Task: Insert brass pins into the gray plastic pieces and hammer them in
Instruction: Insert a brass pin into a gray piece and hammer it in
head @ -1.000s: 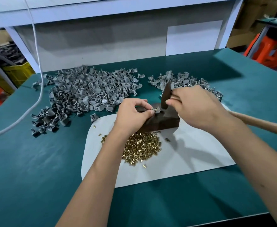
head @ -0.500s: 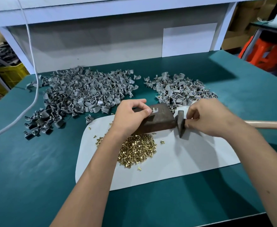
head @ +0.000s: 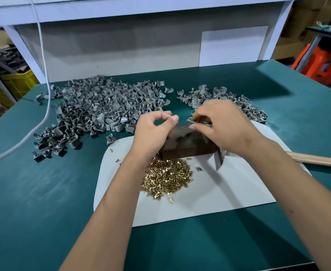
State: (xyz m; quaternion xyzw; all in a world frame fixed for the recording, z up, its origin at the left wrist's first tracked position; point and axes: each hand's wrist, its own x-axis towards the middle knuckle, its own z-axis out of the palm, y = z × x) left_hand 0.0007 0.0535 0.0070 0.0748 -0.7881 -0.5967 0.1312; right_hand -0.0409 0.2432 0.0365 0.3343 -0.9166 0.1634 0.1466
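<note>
A dark metal block (head: 188, 148) stands on the white sheet (head: 229, 192). My right hand (head: 227, 128) is over the block's top, its fingertips pinching a small gray plastic piece (head: 191, 119). Beside the block's left end is my left hand (head: 153, 133), thumb and forefinger curled into a loose ring with nothing seen in them. The hammer lies on the sheet, its head (head: 219, 158) against the block's right end and its wooden handle (head: 317, 160) pointing right. A heap of brass pins (head: 166, 178) sits just in front of the block.
A big pile of gray pieces (head: 102, 110) covers the green table's back left. A smaller pile (head: 248, 110) lies behind my right hand. A white cable (head: 43, 94) hangs down at the left. The back panel (head: 141, 51) closes off the far side.
My right hand laid the hammer down on the sheet and moved up onto the block, taking the gray piece. My left hand released the piece and drew back slightly.
</note>
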